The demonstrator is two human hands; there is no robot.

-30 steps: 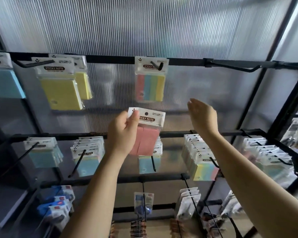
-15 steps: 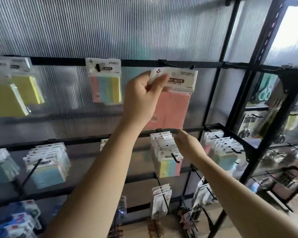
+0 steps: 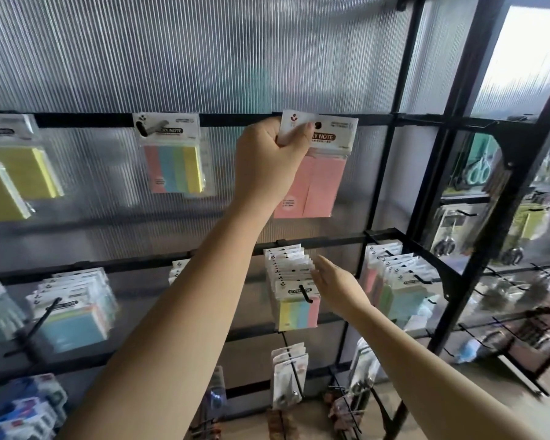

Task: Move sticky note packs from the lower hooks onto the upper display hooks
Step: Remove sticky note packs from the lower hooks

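The left hand [image 3: 267,154] pinches the white header card of a pink sticky note pack [image 3: 315,182] up at the top rail [image 3: 235,119]. The card's punched hole seems to sit over a hook, though blur hides it. The pack looks light, its card stiff but bendable, so the header is the place to hold. The right hand [image 3: 337,287], fingers loose, reaches beside the lower hook's striped packs [image 3: 294,300].

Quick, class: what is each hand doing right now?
Left hand: grips the pink sticky note pack by its white header.
Right hand: open, holding nothing.
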